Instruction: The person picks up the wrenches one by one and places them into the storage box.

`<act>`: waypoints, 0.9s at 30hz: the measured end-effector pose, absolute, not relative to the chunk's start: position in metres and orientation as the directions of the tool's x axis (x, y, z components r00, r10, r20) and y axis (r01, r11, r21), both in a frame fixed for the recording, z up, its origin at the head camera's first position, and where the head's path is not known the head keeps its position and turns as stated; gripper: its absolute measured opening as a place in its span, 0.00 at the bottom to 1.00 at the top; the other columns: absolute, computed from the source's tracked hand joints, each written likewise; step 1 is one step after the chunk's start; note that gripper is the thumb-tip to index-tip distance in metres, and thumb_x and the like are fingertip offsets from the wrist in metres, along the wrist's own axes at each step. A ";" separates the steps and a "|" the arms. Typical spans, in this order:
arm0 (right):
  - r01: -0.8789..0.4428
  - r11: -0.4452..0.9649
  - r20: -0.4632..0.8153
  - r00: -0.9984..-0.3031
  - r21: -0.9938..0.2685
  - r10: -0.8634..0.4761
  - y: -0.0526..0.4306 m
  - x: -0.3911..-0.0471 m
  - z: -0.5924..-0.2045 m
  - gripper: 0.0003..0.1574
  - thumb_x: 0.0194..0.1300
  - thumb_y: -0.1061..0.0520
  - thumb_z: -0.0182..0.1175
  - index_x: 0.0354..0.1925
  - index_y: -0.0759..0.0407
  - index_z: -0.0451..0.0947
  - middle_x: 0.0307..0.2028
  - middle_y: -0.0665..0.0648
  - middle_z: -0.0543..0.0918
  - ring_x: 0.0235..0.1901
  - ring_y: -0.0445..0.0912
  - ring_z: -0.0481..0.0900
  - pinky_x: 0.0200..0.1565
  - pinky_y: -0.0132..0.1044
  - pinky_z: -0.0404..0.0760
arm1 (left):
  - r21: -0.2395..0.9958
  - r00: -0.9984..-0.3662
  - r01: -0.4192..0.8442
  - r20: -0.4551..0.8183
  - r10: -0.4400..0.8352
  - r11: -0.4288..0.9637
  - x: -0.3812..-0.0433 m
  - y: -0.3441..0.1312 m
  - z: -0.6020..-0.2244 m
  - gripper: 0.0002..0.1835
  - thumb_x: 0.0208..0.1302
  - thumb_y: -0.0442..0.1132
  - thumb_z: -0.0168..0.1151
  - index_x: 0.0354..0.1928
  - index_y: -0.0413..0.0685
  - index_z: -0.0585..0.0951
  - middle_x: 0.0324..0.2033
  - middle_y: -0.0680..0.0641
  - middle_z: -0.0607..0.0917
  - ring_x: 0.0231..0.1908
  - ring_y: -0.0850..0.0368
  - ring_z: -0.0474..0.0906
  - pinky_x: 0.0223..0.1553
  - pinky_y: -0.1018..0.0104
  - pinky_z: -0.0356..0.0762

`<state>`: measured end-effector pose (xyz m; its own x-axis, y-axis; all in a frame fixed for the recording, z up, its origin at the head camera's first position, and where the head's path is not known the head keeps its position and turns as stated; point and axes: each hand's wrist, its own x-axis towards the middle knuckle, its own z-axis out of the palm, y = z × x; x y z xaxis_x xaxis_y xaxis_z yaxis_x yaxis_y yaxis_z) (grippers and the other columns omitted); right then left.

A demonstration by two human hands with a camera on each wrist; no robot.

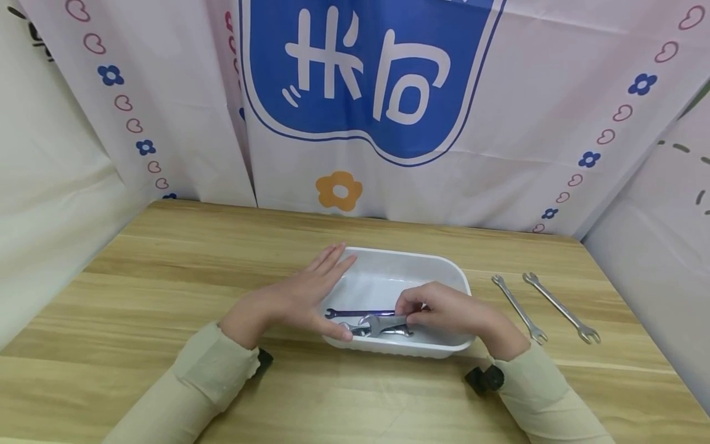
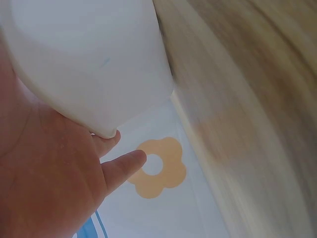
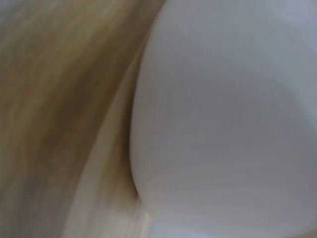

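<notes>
Nearest are two pale sleeves (image 1: 183,382), with black devices (image 1: 484,379) at the wrists; beyond them the white tray (image 1: 388,349) stands on the wooden table (image 1: 166,296); the left hand (image 1: 305,302) is spread along its left end, the thumb at the front rim, the fingers reaching toward the back corner; I suppose this steadies the tray.

The right hand (image 1: 444,308) comes in over the right end and pinches a silver wrench (image 1: 385,322) by its shank, inside the tray near the front wall; so gripped, its forked end points left and stays free; around it lie other silver pieces (image 1: 398,331), whose number I cannot tell, and behind it a purple wrench (image 1: 360,313).

The tray's walls limit sideways movement; upward there seems more room; at the right, beyond a strip of wood, a shorter wrench (image 1: 518,308) and a longer wrench (image 1: 561,307) lie nearly parallel, perhaps to keep them separate; farthest, the table's back edge meets a printed curtain (image 1: 288,166).
</notes>
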<state>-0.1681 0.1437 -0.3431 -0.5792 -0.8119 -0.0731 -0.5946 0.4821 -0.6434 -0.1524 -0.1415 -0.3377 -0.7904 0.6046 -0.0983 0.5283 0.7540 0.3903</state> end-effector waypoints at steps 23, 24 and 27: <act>-0.642 0.535 -0.077 -0.598 -0.550 -0.798 0.144 -0.165 -0.343 0.07 0.59 0.64 0.60 0.32 0.52 0.77 0.26 0.46 0.74 0.28 0.36 0.70 0.32 0.28 0.73 | 0.378 -0.787 0.542 -0.085 0.611 0.751 -0.153 -0.140 -0.338 0.69 0.33 0.84 0.52 0.72 0.59 0.34 0.71 0.52 0.27 0.71 0.52 0.25 0.66 0.45 0.50; -0.642 0.534 -0.078 -0.598 -0.549 -0.798 0.144 -0.165 -0.343 0.06 0.59 0.64 0.60 0.33 0.53 0.77 0.26 0.45 0.74 0.28 0.36 0.70 0.33 0.28 0.73 | 0.379 -0.788 0.540 -0.087 0.609 0.752 -0.153 -0.139 -0.338 0.69 0.33 0.84 0.52 0.72 0.60 0.34 0.71 0.52 0.27 0.71 0.52 0.25 0.66 0.45 0.50; -0.640 0.535 -0.080 -0.598 -0.552 -0.798 0.145 -0.165 -0.342 0.05 0.59 0.63 0.60 0.33 0.53 0.77 0.27 0.45 0.75 0.29 0.36 0.71 0.33 0.29 0.74 | 0.369 -0.790 0.540 -0.089 0.607 0.756 -0.153 -0.139 -0.337 0.69 0.32 0.84 0.51 0.72 0.60 0.34 0.71 0.53 0.26 0.71 0.51 0.25 0.66 0.44 0.51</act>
